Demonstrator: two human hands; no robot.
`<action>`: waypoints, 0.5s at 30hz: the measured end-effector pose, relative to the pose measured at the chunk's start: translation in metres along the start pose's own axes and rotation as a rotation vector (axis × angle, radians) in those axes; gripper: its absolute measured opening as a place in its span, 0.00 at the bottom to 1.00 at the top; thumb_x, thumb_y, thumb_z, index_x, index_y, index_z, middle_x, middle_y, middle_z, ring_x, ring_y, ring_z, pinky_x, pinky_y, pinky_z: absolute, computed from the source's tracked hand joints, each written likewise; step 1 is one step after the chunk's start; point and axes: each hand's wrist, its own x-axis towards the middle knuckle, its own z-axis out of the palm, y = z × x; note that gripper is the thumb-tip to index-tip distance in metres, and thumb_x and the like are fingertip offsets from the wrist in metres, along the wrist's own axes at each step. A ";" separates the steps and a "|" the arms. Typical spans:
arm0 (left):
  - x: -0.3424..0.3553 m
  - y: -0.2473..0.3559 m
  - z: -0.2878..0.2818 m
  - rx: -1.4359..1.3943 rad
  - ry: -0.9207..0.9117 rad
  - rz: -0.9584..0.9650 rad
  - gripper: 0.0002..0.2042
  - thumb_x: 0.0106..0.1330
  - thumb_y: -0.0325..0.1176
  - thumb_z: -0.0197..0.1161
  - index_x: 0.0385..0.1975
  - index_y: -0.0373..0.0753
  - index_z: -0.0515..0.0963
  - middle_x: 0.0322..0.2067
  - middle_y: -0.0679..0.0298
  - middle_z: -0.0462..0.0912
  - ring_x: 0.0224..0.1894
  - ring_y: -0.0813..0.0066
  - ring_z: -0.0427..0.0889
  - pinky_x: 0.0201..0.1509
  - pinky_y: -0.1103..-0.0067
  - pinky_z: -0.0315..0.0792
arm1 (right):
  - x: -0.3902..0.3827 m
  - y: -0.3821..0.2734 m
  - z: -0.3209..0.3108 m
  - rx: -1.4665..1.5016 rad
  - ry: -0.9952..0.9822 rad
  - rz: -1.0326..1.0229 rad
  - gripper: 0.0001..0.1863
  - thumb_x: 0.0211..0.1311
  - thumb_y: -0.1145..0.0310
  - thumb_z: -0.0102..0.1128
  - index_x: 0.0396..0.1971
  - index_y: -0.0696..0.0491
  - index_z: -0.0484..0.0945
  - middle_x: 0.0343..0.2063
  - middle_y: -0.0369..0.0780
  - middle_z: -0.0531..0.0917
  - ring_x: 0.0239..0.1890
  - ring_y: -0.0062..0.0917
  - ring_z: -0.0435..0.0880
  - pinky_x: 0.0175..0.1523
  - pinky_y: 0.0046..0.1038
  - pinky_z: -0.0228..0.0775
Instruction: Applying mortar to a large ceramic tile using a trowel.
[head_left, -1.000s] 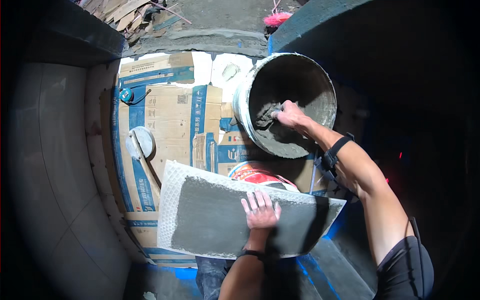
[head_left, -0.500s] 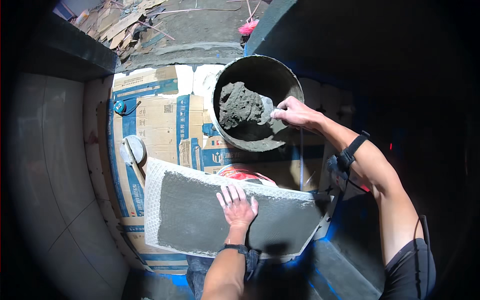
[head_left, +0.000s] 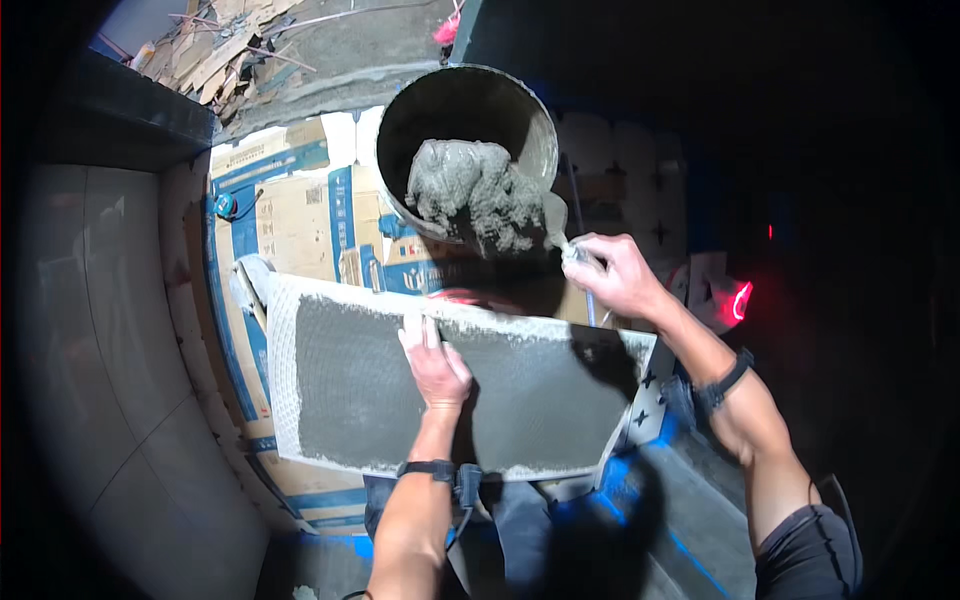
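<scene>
Cardboard (head_left: 293,217) lies beyond the tile (head_left: 287,370), whose face is mostly coated grey; the mortar (head_left: 460,187) at the bucket (head_left: 465,105) beyond it seems left to spread. The left hand (head_left: 436,370) lies unclenched on the tile; the right hand (head_left: 622,275) grips a trowel (head_left: 557,216).

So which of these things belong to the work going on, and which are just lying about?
In use:
- trowel, gripped by the right hand
- grey mix at its blade
- bucket
- grey-coated panel, under the left hand

Apparently just lying about:
- small teal round object
- pale round-headed tool
- pink item
- scrap pile
</scene>
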 end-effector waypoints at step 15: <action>0.011 -0.057 -0.113 0.293 -0.121 -0.080 0.31 0.63 0.32 0.66 0.66 0.28 0.65 0.70 0.43 0.60 0.72 0.39 0.56 0.75 0.55 0.54 | -0.256 -0.067 0.120 -0.472 0.136 0.132 0.10 0.48 0.71 0.67 0.30 0.57 0.78 0.27 0.43 0.80 0.30 0.38 0.83 0.34 0.35 0.77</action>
